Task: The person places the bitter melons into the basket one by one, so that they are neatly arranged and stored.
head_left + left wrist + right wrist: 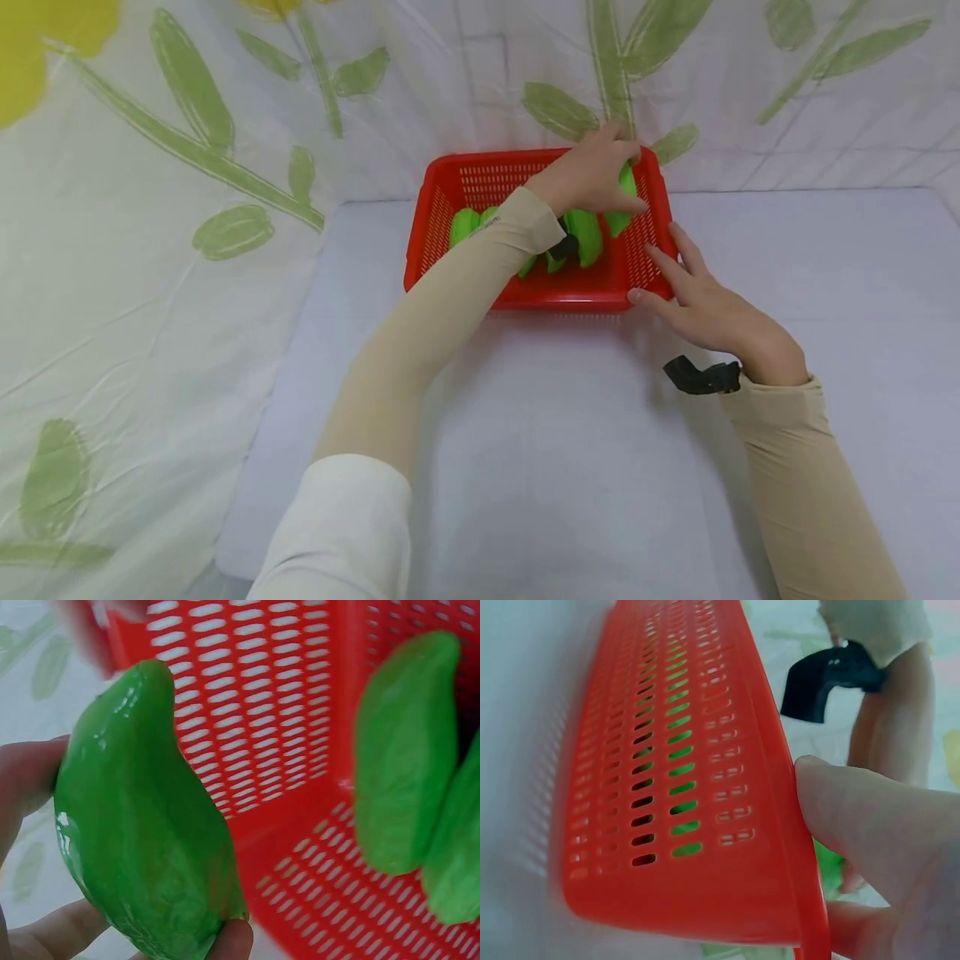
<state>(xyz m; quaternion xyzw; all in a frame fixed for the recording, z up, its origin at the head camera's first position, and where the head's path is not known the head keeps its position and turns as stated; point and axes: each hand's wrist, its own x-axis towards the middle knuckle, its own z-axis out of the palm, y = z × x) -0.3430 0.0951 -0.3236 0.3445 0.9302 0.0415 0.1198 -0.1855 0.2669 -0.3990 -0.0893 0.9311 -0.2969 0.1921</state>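
Observation:
My left hand (pixel 596 171) grips a green mango (pixel 146 817) over the right end of a red plastic basket (pixel 547 298). In the left wrist view its fingers lie along the mango's left side and a fingertip (pixel 232 941) presses the lower end. More green mangoes (pixel 583 237) lie in the basket, partly covered by my left forearm. At the basket's front right corner my right hand (pixel 708 308) holds the rim, with the thumb (pixel 840 799) on the edge and another finger behind it in the right wrist view.
The basket stands on a white table (pixel 555 433) near its back edge. Behind it hangs a pale cloth (pixel 420 83) with a leaf pattern. A black wrist camera mount (pixel 701 377) sticks out beside my right wrist.

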